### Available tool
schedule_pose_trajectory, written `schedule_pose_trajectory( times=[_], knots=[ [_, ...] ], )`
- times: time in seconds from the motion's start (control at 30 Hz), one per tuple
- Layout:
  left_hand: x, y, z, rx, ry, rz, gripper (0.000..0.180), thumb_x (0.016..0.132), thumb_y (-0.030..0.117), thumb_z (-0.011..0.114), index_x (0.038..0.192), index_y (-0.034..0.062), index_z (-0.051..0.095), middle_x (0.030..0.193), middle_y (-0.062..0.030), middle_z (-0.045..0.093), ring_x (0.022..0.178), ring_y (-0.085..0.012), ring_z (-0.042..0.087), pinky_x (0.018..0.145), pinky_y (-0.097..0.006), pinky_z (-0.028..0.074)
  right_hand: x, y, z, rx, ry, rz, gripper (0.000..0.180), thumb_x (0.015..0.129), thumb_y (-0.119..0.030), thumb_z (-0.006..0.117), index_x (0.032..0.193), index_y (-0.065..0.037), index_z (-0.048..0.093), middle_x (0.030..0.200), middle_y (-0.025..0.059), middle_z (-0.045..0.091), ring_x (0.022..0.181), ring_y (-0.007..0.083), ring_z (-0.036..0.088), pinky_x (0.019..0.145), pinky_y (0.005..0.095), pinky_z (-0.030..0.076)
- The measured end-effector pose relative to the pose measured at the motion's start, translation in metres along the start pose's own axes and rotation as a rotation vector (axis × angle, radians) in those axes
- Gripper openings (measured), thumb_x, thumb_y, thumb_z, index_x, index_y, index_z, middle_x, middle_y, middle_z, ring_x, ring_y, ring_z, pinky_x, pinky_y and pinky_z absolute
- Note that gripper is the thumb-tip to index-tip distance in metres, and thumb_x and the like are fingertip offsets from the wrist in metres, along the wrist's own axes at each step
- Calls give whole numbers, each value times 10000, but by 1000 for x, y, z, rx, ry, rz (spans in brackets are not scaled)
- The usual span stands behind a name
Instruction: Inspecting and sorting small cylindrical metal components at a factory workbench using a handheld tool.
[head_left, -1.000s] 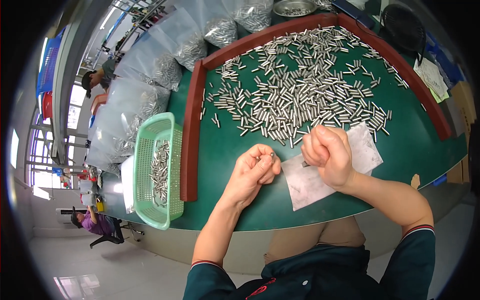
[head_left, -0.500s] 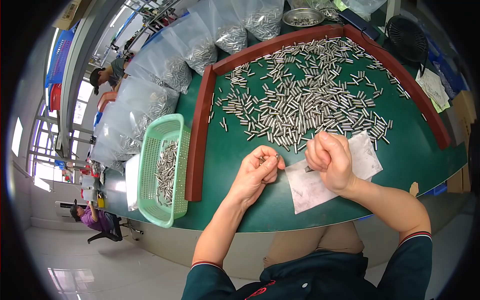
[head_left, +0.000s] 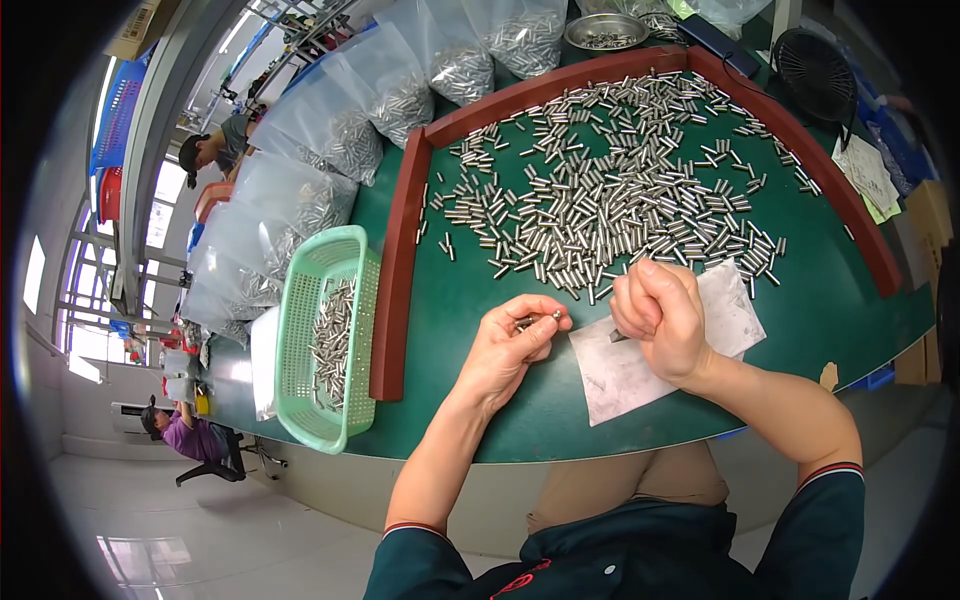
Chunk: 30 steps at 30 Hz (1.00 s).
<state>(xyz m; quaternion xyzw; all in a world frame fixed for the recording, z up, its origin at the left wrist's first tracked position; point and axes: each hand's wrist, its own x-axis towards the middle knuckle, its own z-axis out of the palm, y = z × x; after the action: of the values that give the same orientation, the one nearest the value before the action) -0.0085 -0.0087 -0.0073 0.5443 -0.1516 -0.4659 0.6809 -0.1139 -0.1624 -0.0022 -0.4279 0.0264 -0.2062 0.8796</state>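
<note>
My left hand [head_left: 503, 348] is closed around a few short metal pins; the tip of one pin [head_left: 557, 314] shows between thumb and forefinger. To its right, my right hand [head_left: 662, 318] is curled into a fist above a smudged white sheet [head_left: 608, 385]. A small grey end [head_left: 617, 336] pokes out below its fingers, but the rest of that thing is hidden. Beyond both hands spreads a large loose pile of shiny pins [head_left: 620, 205] on the green tabletop [head_left: 480, 425].
Dark red wooden rails [head_left: 396, 290] border the pile. Left of them stands a light green plastic basket [head_left: 290, 385] holding more pins. Clear bags of pins [head_left: 350, 140] line the far left edge. A metal bowl [head_left: 607, 32] and black fan [head_left: 815, 78] stand at the back.
The fingers of my left hand have shifted slightly, and the pin tip at its thumb shows more plainly. My right hand stays nearly still.
</note>
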Motion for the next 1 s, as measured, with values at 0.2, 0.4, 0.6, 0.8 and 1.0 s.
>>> schedule_pose_trajectory(
  times=[0.2, 0.4, 0.6, 0.8, 1.0],
  knots=[
    [-1, 2, 2, 40, 1, 0, 91, 776, 9, 581, 855, 47, 553, 835, -37, 569, 575, -24, 357, 491, -166, 274, 1, -1, 0, 24, 4, 24, 417, 874, -199, 351, 481, -83, 277, 435, -4, 284, 399, 73, 216, 388, 228, 192],
    [0, 2, 5, 104, 25, 8, 108, 759, 3, 595, 836, 51, 535, 851, -45, 539, 565, -39, 366, 493, -171, 299, 1, -1, -1, 28, 8, 27, 415, 873, -197, 351, 480, -84, 276, 432, -5, 282, 396, 72, 213, 385, 228, 191],
    [0, 1, 0, 53, -5, 14, 100, 794, 32, 560, 892, 38, 540, 839, -58, 565, 547, -34, 360, 492, -173, 295, 1, 0, 0, 11, 1, 13, 414, 878, -208, 341, 486, -93, 274, 427, -4, 275, 387, 71, 198, 374, 226, 178],
    [2, 6, -1, -145, -37, -57, 202, 851, 83, 486, 1031, -3, 520, 844, -95, 592, 486, -26, 325, 458, -167, 279, 1, 1, -1, 3, -3, -3, 408, 884, -217, 331, 497, -103, 270, 428, -6, 266, 380, 70, 179, 364, 225, 166],
    [3, 9, 0, -205, -35, -100, 209, 866, 103, 467, 1036, -10, 513, 828, -92, 585, 472, -24, 314, 438, -164, 264, 2, -1, -2, 35, 14, 27, 417, 875, -187, 344, 477, -82, 279, 421, 4, 297, 387, 74, 218, 378, 228, 190]
  ],
)
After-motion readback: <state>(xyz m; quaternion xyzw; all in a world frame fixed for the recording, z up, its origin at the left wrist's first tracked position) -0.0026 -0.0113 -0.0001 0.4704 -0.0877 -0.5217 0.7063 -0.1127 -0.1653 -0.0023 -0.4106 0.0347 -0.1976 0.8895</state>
